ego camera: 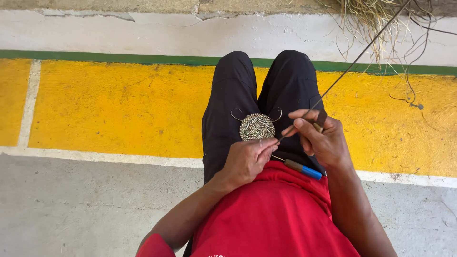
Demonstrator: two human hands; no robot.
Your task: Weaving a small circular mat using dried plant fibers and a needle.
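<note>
A small round coiled woven disc (pixel 257 126) of pale fibre rests on my lap over black trousers. My left hand (pixel 247 159) grips its near edge between thumb and fingers. My right hand (pixel 321 138) pinches a long thin dark strand (pixel 352 64) that runs up and to the right toward a fibre bundle; a small brown tool handle (pixel 320 120) sticks out of the same hand. A tool with a blue and brown handle (pixel 303 169) lies on my lap under the hands, against my red shirt.
A bundle of dry straw-like fibre (pixel 376 21) hangs at the top right, with loose dark strands (pixel 409 90) trailing over the yellow-painted floor (pixel 119 109). A green stripe and white wall lie beyond; grey concrete (pixel 85 204) is at the near left.
</note>
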